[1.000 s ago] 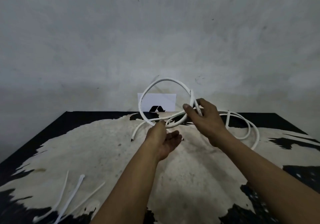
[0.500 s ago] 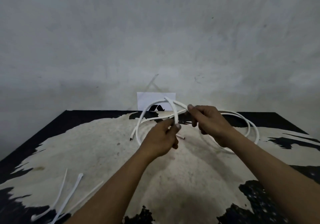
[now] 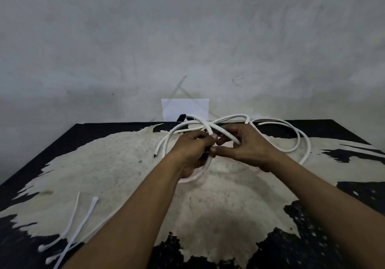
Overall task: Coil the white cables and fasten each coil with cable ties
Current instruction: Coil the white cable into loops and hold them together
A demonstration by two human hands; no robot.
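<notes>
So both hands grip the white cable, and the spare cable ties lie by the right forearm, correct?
Not quite. The head view shows the cable ties lying by the left forearm, at the near left of the table. The rest holds: left hand and right hand both grip the white cable.

Arms outstretched, left grip [image 3: 191,150] and right grip [image 3: 248,148] curled, fingertips [image 3: 214,137] together

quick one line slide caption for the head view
Left hand and right hand grip loops of white cable above a worn table; cable ties lie near left.
</notes>
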